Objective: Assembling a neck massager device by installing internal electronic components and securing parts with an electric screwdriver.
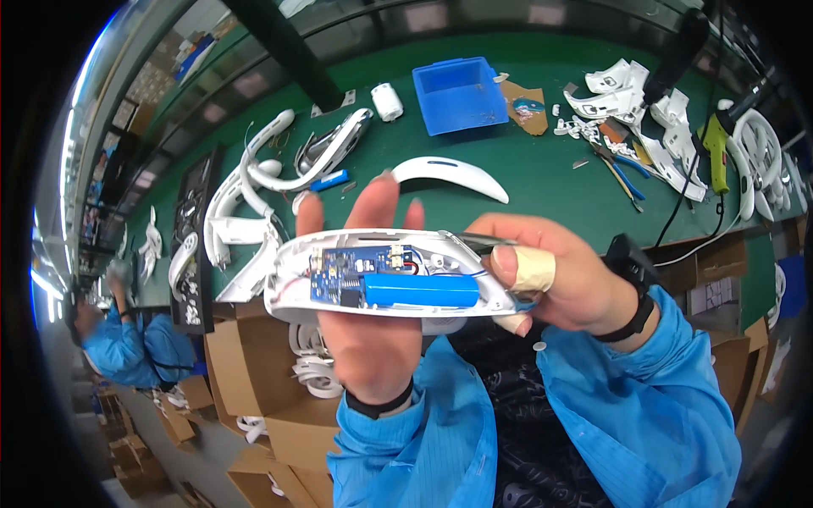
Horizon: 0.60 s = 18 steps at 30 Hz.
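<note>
In front of me a curved white plastic housing (292, 245) lies across my left hand (373, 351), its inner side facing up. The left palm supports it from below, with fingers stretched out beyond its far edge. Inside sit a blue circuit board (339, 278) and a blue cylindrical battery (422, 290), with thin wires running near them. My right hand (567, 271) is closed at the housing's right end, thumb on top, with beige tape (535, 269) round a digit. Something dark and shiny shows between those fingers; its kind is unclear.
On the green bench (373, 157) lie a curved white cover (453, 176), a blue bin (460, 97), pliers (622, 173), a yellow-green electric screwdriver (716, 157) with its cord, and piled white parts. Cardboard boxes (241, 360) stand below. Another person (140, 343) sits at far left.
</note>
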{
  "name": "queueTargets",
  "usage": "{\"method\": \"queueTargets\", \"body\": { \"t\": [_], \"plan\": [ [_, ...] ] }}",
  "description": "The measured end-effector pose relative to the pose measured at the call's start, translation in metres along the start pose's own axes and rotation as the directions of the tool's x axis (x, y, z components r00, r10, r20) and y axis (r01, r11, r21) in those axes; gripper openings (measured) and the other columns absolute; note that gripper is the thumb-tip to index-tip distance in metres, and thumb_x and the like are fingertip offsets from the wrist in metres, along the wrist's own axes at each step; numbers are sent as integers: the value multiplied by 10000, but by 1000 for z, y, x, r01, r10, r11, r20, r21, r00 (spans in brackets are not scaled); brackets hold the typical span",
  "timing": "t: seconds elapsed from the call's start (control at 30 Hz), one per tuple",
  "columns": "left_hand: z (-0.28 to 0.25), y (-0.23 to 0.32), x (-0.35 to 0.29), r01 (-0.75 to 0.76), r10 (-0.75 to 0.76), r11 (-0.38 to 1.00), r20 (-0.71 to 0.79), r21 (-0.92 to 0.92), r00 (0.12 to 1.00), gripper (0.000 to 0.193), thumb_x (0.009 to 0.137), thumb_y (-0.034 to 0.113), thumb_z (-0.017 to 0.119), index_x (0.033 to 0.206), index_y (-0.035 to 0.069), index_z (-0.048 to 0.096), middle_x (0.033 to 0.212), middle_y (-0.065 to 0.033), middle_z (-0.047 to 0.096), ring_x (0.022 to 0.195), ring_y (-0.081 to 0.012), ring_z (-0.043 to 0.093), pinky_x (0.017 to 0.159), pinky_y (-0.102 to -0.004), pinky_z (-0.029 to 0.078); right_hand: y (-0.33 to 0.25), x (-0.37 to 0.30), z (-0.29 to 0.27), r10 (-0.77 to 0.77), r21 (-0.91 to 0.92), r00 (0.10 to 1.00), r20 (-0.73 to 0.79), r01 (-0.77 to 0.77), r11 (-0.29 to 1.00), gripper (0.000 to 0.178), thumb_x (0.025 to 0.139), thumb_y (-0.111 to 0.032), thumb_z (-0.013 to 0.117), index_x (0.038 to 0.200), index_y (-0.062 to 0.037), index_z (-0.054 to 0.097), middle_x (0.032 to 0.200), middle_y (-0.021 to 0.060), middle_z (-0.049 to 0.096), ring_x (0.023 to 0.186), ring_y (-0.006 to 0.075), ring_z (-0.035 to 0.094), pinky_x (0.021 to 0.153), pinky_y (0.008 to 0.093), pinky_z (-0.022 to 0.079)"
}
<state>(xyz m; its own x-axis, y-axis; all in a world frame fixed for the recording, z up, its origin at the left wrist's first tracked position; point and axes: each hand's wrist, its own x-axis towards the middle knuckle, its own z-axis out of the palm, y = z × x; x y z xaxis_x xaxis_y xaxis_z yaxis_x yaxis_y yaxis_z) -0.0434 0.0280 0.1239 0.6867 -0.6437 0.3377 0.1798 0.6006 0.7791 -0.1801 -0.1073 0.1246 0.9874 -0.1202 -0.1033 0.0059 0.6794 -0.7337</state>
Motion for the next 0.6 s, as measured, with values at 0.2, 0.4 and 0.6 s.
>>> {"method": "queueTargets", "body": {
  "t": [0.2, 0.4, 0.6],
  "plan": [
    [-2, -10, 6, 24, -43, 853, -23, -521, 999, 371, 1008, 183, 566, 1363, 160, 463, 855, -40, 478, 804, -169, 523, 817, -384, 502, 32, 1, 13, -242, -435, 966, -92, 179, 882, 418, 1044, -289, 640, 1321, 5, 531, 1049, 63, 632, 746, 90, 595, 644, 259, 506],
    [4, -1, 2, 315, -399, 741, -12, -594, 917, 306, 952, 121, 551, 1251, 158, 494, 817, -38, 459, 768, -172, 487, 749, -367, 453, -9, -2, 14, -530, -813, 640, 556, 550, -189, 267, 834, -238, 813, 1025, -70, 729, 1120, 106, 642, 893, 287, 614, 717, 366, 507],
    [12, 1, 0, 434, -537, 699, -18, -568, 843, 288, 924, 104, 551, 1203, 103, 476, 832, -67, 518, 847, -220, 556, 895, -433, 491, -6, 5, 17, -428, -719, 586, 688, 630, -293, 234, 760, -231, 824, 804, -87, 646, 931, 73, 597, 786, 275, 553, 678, 396, 463]
  ]
}}
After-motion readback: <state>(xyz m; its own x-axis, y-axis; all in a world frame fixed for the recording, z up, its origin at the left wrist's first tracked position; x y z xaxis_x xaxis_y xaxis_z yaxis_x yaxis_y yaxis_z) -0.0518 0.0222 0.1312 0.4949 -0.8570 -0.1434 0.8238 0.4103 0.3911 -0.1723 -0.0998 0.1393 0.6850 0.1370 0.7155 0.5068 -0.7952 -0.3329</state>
